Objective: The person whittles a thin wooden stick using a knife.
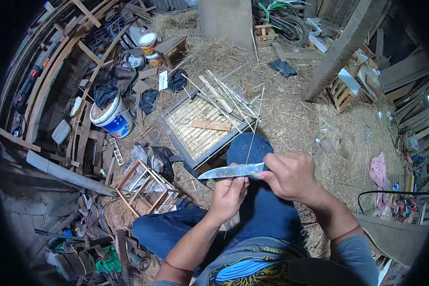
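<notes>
My right hand (291,175) is closed around the handle of a knife. The broad, pale blade (231,170) points left, over my lap. Just below the blade, my left hand (228,198) pinches the lower end of a thin wooden stick (256,121), which rises away from me past my knee. The blade crosses the stick near its lower end; whether it bites into the wood I cannot tell. Ahead of my knee stands a low slatted table (178,136) with a flat wooden piece (211,125) and several long sticks (217,93) on it.
A small wooden frame cage (145,190) stands left of my leg. Further left are a white bucket (114,117) with a black bag and a curved wooden rack. Straw covers the ground. A post (338,50) leans at the right, near a wooden crate (343,93).
</notes>
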Available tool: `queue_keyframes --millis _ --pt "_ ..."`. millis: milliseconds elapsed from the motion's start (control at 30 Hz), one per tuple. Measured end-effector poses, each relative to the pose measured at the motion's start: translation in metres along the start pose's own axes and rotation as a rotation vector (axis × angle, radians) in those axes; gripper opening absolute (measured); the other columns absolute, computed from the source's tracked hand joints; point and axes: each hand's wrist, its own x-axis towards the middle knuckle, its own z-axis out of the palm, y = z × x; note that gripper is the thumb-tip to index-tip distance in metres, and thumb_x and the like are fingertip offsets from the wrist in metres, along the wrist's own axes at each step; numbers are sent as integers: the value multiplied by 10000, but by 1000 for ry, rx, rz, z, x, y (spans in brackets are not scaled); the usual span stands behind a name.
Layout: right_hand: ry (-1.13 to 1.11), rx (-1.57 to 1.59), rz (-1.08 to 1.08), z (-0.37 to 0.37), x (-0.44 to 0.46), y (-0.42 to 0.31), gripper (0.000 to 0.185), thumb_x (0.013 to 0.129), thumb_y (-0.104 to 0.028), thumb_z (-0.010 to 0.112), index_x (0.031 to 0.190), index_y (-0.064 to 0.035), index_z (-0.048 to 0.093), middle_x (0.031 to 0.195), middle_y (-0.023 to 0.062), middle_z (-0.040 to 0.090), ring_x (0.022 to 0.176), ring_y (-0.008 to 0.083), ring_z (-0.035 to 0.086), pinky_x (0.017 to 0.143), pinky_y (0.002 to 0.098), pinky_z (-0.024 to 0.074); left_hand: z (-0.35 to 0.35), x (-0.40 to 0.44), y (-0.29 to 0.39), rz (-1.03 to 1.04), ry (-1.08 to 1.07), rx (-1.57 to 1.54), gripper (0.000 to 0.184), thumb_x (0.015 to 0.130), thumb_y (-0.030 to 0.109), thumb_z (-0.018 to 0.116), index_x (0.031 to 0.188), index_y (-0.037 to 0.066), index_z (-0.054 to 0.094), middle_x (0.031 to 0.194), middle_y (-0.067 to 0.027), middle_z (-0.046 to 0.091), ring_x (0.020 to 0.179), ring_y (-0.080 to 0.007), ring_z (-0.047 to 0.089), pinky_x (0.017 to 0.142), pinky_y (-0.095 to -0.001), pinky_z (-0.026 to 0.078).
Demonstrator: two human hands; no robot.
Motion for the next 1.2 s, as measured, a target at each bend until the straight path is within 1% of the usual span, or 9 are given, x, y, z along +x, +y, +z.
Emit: queue_keyframes --millis 167,233,433,500,633,733,800,1000,1200 --pt "7 -50 163 -5 0 19 329 872 -376 654 738 -103 527 587 74 528 509 286 574 457 418 419 -9 -8 0 42 1 72 242 1073 270 438 936 79 495 653 66 364 535 -23 315 468 -202 251" --pt "-16 -28 70 0 -4 3 332 884 -398 642 747 -118 527 592 59 538 503 264 578 455 398 435 -5 -9 -3 37 9 67 217 1071 251 445 963 74 509 658 66 378 542 -23 324 472 -198 255" --pt "-26 17 -36 3 0 -12 340 896 -430 625 765 -130 535 604 43 561 525 231 604 455 367 452 -2 -12 -3 -14 77 87 225 1043 127 454 1229 40 548 710 50 461 524 -10 343 461 -184 267" --pt "-46 64 -17 1 -2 -13 313 887 -361 648 771 -95 528 618 77 535 528 281 584 467 400 436 -3 -14 -3 22 49 151 298 1037 112 445 1289 6 563 739 53 493 534 -3 350 475 -178 268" --pt "-57 80 -7 1 -6 -14 308 884 -350 650 765 -96 524 623 77 537 524 278 580 467 397 437 1 -10 -4 224 59 389 325 1032 103 444 1302 -20 578 750 59 521 546 6 365 488 -174 267" --pt "-48 79 -6 1 -7 -14 308 877 -349 653 764 -94 523 627 77 540 525 275 579 465 398 436 5 -14 5 231 55 463 332 1029 98 447 1301 -36 585 730 68 522 555 11 370 497 -174 266" --pt "-24 28 -21 1 -7 -11 341 899 -432 624 763 -131 535 607 49 566 509 248 601 450 387 455 5 -15 7 148 32 375 324 1034 111 459 1290 -37 590 673 78 482 530 6 352 481 -183 263" --pt "21 -4 74 2 -6 9 342 912 -420 626 764 -126 532 602 62 563 511 254 608 429 401 440 0 -15 13 48 46 277 337 1057 168 461 1288 -43 587 608 90 399 479 -7 317 442 -200 253" --pt "31 92 120 1 -7 3 334 914 -400 629 765 -120 525 594 71 559 513 276 602 445 402 443 1 -16 10 -96 -25 138 342 1076 250 424 1126 -35 605 578 50 385 457 -43 337 437 -224 314"
